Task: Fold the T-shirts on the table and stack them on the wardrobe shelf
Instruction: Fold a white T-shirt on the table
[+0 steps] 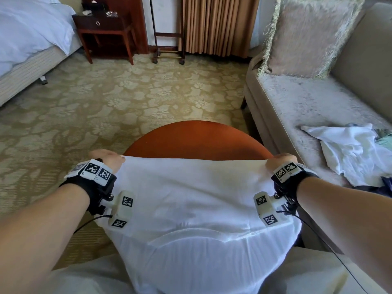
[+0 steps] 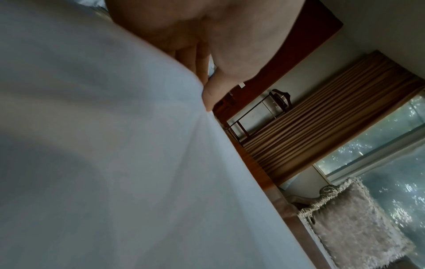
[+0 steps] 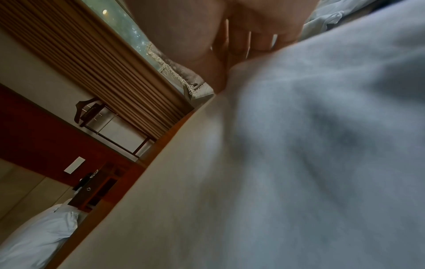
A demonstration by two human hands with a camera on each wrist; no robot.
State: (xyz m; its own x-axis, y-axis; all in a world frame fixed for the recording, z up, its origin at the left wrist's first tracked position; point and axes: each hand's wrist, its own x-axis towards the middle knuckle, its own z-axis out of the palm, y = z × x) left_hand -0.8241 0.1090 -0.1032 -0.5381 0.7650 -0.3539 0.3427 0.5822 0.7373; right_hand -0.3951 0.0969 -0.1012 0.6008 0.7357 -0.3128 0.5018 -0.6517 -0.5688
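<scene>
A white T-shirt point(image 1: 191, 198) lies stretched over the round orange-brown table point(image 1: 197, 139), its collar toward me and its near part hanging off the table's front. My left hand point(image 1: 108, 159) pinches the shirt's far left corner. At the far right corner my right hand point(image 1: 277, 161) grips the cloth in the same way. The far edge runs taut between the two hands. In the left wrist view the thumb point(image 2: 212, 94) presses on the white cloth point(image 2: 103, 145). The right wrist view shows curled fingers point(image 3: 248, 45) on the fabric point(image 3: 299, 163).
A grey sofa point(image 1: 307, 107) stands right of the table with a fringed cushion point(image 1: 307, 37) and a crumpled white garment point(image 1: 350, 151) on its seat. A bed point(image 1: 27, 39), a dark wooden nightstand point(image 1: 106, 28) and a luggage rack point(image 1: 167, 39) before curtains stand across the patterned carpet point(image 1: 106, 98).
</scene>
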